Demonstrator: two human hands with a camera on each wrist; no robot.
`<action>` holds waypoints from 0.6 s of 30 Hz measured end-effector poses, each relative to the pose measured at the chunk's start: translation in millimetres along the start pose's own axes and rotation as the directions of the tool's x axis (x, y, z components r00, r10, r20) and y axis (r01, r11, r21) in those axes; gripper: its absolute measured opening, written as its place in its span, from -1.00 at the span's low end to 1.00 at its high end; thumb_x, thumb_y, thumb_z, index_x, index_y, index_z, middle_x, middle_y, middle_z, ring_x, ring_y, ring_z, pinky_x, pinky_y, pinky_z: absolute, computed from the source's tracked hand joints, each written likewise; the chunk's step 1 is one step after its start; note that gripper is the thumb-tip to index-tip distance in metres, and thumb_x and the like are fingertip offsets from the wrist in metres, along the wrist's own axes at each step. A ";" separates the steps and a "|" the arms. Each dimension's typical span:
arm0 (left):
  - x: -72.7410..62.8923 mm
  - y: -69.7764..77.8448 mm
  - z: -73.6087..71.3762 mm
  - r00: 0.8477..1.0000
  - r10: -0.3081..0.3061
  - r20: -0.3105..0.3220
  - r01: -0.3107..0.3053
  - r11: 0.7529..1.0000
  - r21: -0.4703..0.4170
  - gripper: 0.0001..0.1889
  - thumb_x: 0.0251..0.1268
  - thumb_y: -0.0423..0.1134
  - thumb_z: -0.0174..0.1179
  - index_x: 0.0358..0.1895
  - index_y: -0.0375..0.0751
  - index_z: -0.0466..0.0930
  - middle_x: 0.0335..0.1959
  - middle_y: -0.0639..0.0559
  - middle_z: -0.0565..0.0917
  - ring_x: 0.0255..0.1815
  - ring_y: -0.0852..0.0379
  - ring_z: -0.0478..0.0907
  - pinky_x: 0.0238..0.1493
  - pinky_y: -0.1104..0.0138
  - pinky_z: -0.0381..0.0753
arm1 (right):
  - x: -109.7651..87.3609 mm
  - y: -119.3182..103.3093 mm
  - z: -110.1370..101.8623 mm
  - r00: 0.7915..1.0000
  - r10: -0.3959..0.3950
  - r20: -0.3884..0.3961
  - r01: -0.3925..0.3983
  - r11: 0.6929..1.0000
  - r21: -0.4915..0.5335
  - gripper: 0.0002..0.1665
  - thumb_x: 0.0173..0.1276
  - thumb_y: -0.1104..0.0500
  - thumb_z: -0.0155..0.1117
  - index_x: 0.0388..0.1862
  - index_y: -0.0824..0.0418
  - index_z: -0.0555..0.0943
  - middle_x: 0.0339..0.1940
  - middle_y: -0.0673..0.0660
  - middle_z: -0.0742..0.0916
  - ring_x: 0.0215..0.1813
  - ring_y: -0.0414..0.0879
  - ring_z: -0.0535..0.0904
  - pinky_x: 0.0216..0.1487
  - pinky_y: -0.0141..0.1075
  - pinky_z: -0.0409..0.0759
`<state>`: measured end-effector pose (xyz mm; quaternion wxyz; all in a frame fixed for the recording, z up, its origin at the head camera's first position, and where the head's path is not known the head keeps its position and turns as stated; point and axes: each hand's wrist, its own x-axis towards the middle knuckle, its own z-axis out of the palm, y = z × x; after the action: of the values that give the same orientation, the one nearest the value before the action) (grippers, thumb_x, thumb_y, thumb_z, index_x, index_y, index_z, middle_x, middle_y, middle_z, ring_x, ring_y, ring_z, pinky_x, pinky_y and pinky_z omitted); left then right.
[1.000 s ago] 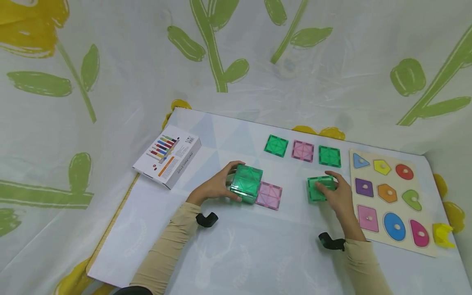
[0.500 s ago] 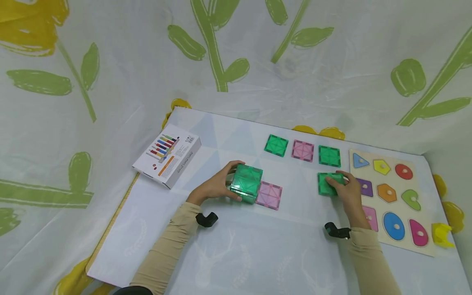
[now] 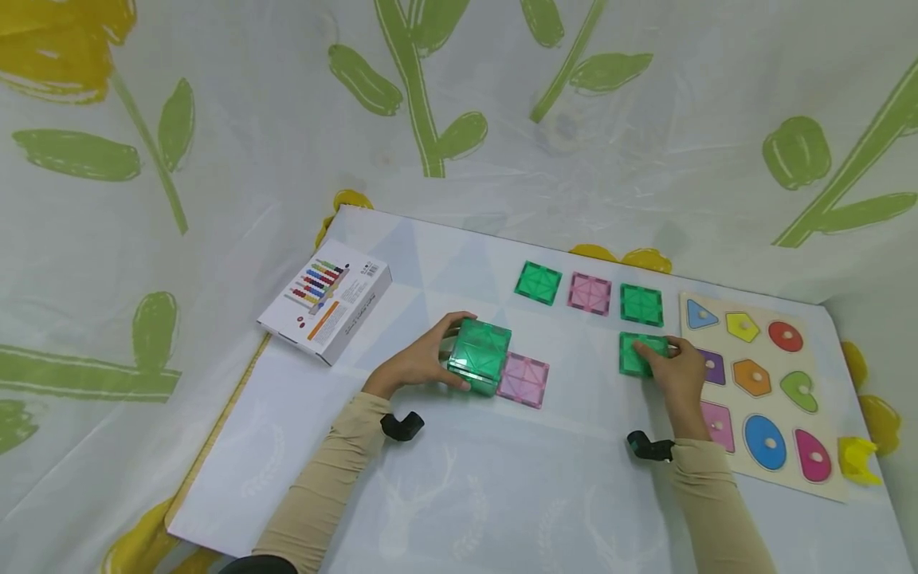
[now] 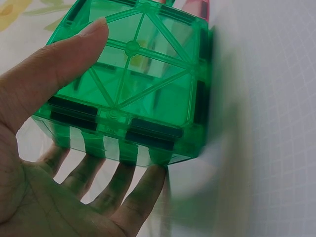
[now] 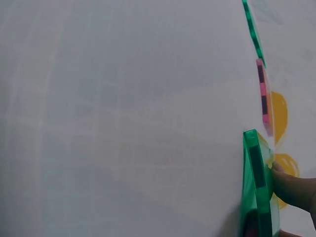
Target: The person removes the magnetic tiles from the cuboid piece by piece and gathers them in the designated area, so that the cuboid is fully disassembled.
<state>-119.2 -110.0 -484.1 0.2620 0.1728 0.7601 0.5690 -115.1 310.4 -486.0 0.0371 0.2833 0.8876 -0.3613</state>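
Observation:
My left hand (image 3: 419, 363) grips a box-shaped block of green magnetic tiles (image 3: 482, 349); in the left wrist view the thumb lies over one face and the fingertips support the opposite side. A pink magnetic tile (image 3: 523, 380) lies flat against the block's right side. Over on the right, my right hand (image 3: 680, 379) holds a single green magnetic tile (image 3: 634, 360), thumb on top, just in front of the green tile (image 3: 641, 304) ending the back row. The right wrist view catches the held tile (image 5: 259, 177) nearly edge-on, close over the table, its far fingers mostly hidden.
Another green tile (image 3: 539, 283) and a pink tile (image 3: 590, 293) complete the back row. A wooden shape-puzzle board (image 3: 785, 391) lies partly under my right hand's outline, with a yellow piece (image 3: 858, 460) beside it. At the left sits a white abacus box (image 3: 326, 303).
My right hand has carried the green tile rightward and slightly away, bringing it close in front of the back row's right-hand tile. My left hand and the green block have stayed put.

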 end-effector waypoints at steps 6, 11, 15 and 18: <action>0.3 1.2 -0.4 1.000 -0.001 0.002 0.001 1.000 -0.011 0.18 -0.18 -0.39 0.61 0.54 0.15 0.03 0.58 -0.09 0.13 0.63 -0.17 0.06 0.53 -0.08 0.30 | -0.6 1.5 3.0 1.000 -0.017 -0.025 0.017 1.000 -0.015 -0.01 0.38 -0.23 0.28 0.49 0.43 0.28 0.32 0.50 0.49 0.27 0.30 0.41 0.19 0.11 0.51; 0.0 1.4 -0.3 1.000 -0.008 0.001 0.008 1.000 -0.019 0.19 -0.19 -0.40 0.61 0.54 0.16 0.03 0.58 -0.10 0.14 0.63 -0.17 0.07 0.52 -0.08 0.33 | -3.6 1.7 5.5 0.998 -0.037 -0.047 0.037 0.999 -0.012 -0.04 0.37 -0.20 0.31 0.47 0.43 0.31 0.29 0.48 0.51 0.25 0.28 0.41 0.21 0.11 0.50; 0.1 1.5 0.1 1.000 -0.010 0.000 0.010 1.000 -0.022 0.19 -0.18 -0.40 0.61 0.54 0.14 0.02 0.57 -0.13 0.14 0.62 -0.18 0.08 0.52 -0.09 0.32 | -5.7 1.2 5.5 0.996 -0.067 -0.061 0.066 0.997 -0.027 -0.08 0.38 -0.17 0.31 0.45 0.44 0.33 0.23 0.48 0.54 0.19 0.27 0.44 0.11 0.07 0.52; 0.0 1.5 0.4 1.000 -0.011 -0.002 0.011 1.000 -0.016 0.19 -0.18 -0.38 0.61 0.55 0.14 0.03 0.57 -0.12 0.15 0.62 -0.18 0.08 0.53 -0.09 0.32 | -6.6 1.5 4.9 0.993 -0.097 -0.069 0.094 0.994 -0.048 -0.11 0.39 -0.15 0.31 0.43 0.46 0.36 0.19 0.49 0.56 0.14 0.26 0.46 0.04 0.05 0.52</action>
<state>-119.0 -109.3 -482.8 0.2657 0.1663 0.7568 0.5737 -109.4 304.9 -488.7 -0.0054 0.2524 0.9087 -0.3324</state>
